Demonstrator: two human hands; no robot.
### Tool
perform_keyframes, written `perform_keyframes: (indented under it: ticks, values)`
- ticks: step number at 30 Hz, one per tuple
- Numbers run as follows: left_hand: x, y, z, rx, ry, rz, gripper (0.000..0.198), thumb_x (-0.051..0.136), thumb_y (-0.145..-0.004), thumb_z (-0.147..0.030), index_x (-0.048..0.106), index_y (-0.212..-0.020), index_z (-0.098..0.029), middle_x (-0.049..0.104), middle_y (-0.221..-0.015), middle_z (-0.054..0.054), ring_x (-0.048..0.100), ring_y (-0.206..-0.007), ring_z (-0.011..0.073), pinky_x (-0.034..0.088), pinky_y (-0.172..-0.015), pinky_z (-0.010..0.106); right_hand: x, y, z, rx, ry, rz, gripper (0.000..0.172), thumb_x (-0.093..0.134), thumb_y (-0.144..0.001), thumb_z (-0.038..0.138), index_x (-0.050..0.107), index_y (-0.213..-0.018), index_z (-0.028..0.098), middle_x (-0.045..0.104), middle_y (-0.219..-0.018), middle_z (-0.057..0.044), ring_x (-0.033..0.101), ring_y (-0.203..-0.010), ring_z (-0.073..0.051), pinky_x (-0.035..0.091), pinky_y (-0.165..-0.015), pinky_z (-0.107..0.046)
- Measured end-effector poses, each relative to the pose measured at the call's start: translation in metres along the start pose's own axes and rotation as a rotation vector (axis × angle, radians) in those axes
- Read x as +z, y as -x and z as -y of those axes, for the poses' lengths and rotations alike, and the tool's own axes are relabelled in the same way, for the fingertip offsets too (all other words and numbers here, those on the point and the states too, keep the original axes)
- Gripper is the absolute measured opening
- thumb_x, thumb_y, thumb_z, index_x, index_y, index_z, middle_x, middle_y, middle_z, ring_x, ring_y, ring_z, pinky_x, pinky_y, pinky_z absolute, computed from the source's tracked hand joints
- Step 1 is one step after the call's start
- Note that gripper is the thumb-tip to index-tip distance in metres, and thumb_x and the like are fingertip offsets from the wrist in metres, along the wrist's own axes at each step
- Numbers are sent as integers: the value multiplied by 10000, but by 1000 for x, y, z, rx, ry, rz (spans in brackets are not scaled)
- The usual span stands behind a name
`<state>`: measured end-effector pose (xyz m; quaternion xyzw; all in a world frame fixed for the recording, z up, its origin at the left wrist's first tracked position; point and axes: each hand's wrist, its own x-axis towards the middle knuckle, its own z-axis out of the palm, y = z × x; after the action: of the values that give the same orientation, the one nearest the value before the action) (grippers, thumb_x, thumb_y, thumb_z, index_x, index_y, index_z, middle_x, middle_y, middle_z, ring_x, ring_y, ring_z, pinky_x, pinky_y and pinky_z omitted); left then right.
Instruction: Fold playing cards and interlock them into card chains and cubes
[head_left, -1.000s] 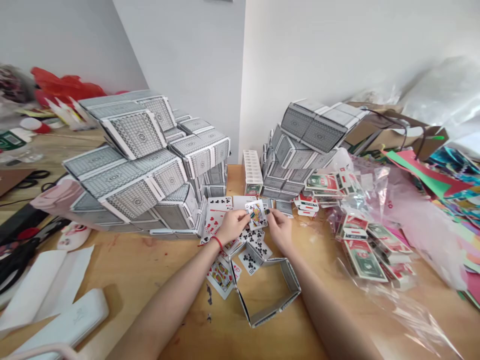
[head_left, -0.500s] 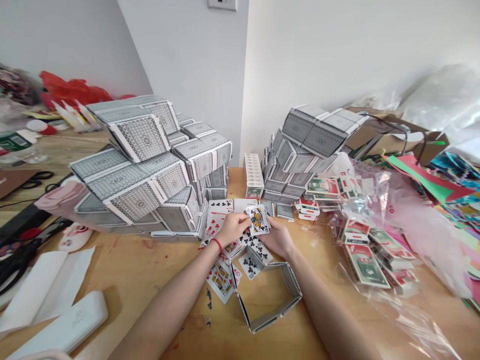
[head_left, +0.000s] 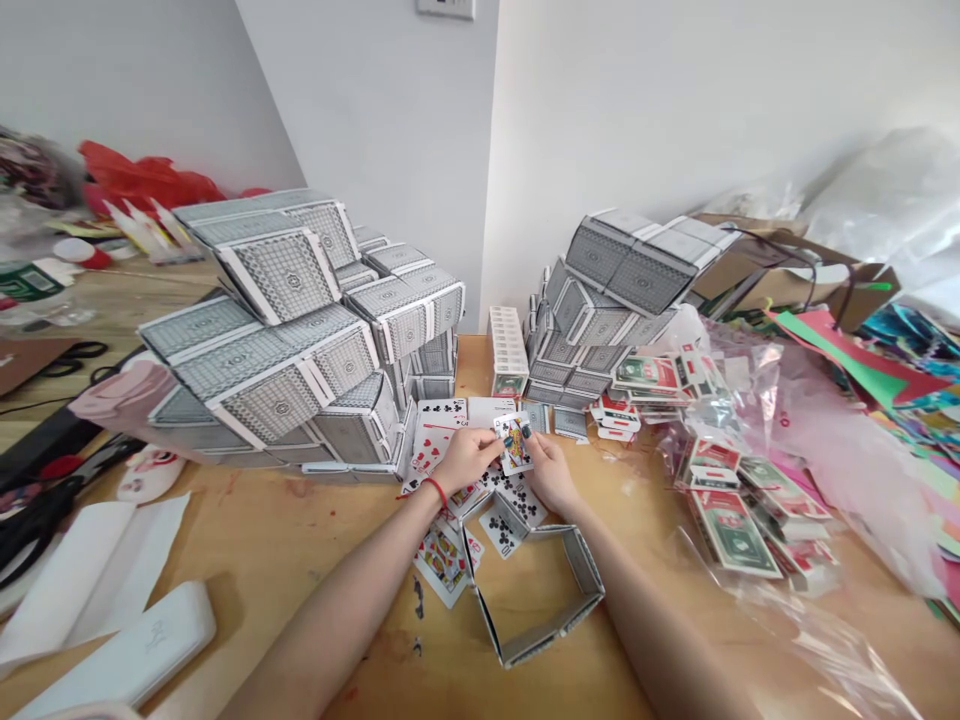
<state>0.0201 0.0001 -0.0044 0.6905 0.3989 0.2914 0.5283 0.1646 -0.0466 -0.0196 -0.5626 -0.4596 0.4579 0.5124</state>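
My left hand (head_left: 463, 457) and my right hand (head_left: 550, 470) meet over the wooden table (head_left: 300, 540), both pinching a face card (head_left: 515, 444) between thumbs and fingers. A red cord circles my left wrist. Beneath the hands lie loose playing cards (head_left: 442, 555), face up, clubs and hearts among them. Just in front of my arms stands an open ring of folded cards (head_left: 559, 590), grey-backed, on the table.
A big heap of grey-backed card blocks (head_left: 285, 330) rises at the left, a smaller heap (head_left: 615, 280) at the right. Red and green card boxes (head_left: 731, 520) lie in clear plastic at the right. White cases (head_left: 127, 650) sit near left. Coloured paper (head_left: 892, 370) is piled far right.
My hands have closed in on the face card from both sides and lowered it slightly. The view tilted up a little at first.
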Motion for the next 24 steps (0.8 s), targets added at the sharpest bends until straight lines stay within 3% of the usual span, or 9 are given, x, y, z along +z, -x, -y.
perform_keyframes:
  ticks: [3,9,18,24]
  values:
    - [1,0,-1,-13,25,14,312,481,-765,-331,458,-508,-153,471,-463,-29,537,-493,118,376,-468,206,0,-1,-1,-59,54,-43,342,423,-809,500,503,-720,180,521,-610,12,452,-534,-129,376,-495,-231]
    - [3,-2,-2,-7,16,21,287,483,-762,-318,413,-530,-163,467,-476,-39,511,-459,99,344,-430,192,2,2,6,-164,104,-82,245,399,-833,380,522,-905,180,560,-774,-24,495,-660,-149,425,-610,-251]
    - [5,0,-9,-13,37,94,278,484,-775,-350,417,-573,-171,511,-493,-35,508,-468,100,370,-454,205,2,7,10,-185,343,-270,363,383,-836,465,390,-584,205,373,-502,41,360,-501,-116,293,-474,-219]
    - [2,1,-8,-56,103,112,306,496,-757,-411,415,-588,-170,495,-517,-29,497,-478,111,368,-466,224,-5,2,8,-161,251,-151,369,431,-812,486,411,-590,192,388,-541,42,363,-514,-105,305,-470,-210]
